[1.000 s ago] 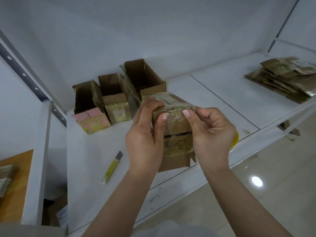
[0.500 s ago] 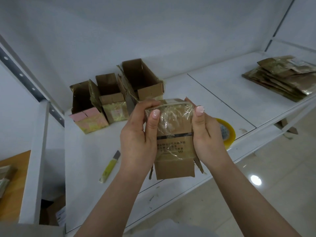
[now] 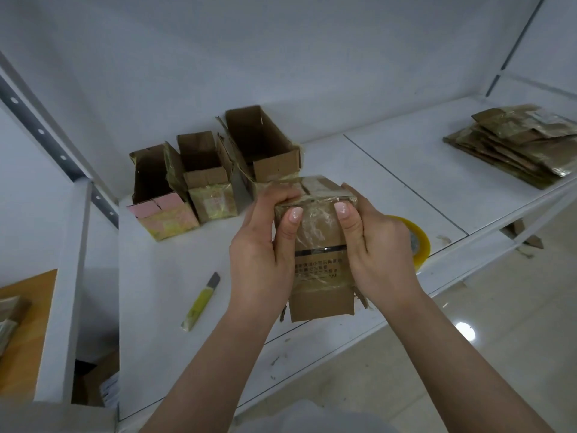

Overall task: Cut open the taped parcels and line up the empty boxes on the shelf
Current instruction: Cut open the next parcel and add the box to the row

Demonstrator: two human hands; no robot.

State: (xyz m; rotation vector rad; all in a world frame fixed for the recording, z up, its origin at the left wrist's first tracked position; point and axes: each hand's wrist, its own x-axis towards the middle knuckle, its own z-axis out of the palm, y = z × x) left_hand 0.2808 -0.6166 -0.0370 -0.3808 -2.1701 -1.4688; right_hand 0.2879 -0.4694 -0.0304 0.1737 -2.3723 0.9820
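Gripping the taped parcel [image 3: 318, 245], left hand [image 3: 259, 254] and right hand [image 3: 377, 248] face inward.

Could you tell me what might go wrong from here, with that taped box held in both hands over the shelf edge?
The box, held over the shelf edge by the left hand and right hand, could drop to the floor. The knife lies blade out, near where the hands may reach. Setting the box down could nudge the three opened boxes.

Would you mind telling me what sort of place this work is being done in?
Probably a stockroom or parcel-packing area. White metal shelving serves as the work surface; on it stand three opened cardboard boxes in a row, with a stack of flattened cartons, a roll of packing tape and a utility knife.
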